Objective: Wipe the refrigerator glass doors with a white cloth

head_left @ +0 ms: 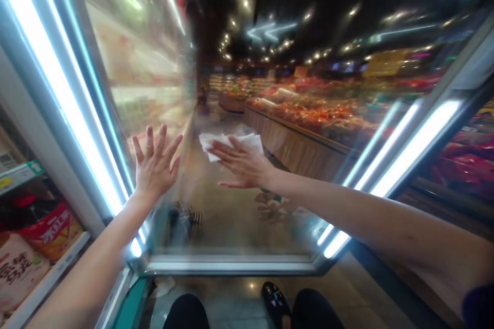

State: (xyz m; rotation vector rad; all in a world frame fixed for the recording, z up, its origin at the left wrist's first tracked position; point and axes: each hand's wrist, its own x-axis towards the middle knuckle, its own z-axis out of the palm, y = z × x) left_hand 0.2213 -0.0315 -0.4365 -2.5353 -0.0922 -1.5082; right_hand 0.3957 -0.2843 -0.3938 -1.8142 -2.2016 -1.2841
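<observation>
Small ceiling spotlights and heaped produce blur together beyond a clear glass door, its metal-framed pane edged with bright light strips. Shelves to the left carry a red drink packet and a pale pouch.

Against the pane, toward the middle, lies a crumpled white wipe; whether it is paper or cloth I can't tell. It looks light, thin and soft, likely to crease or slip on smooth glass, so a broad, flat palm should control it best, with a loose corner good for picking it up.

Right hand lies flattened over the wipe, fingers stretched out and thumb apart, covering much of it without pinching. Left hand holds nothing, its fingers spread wide before the glass near the left light strips; actual contact is hard to confirm.
</observation>
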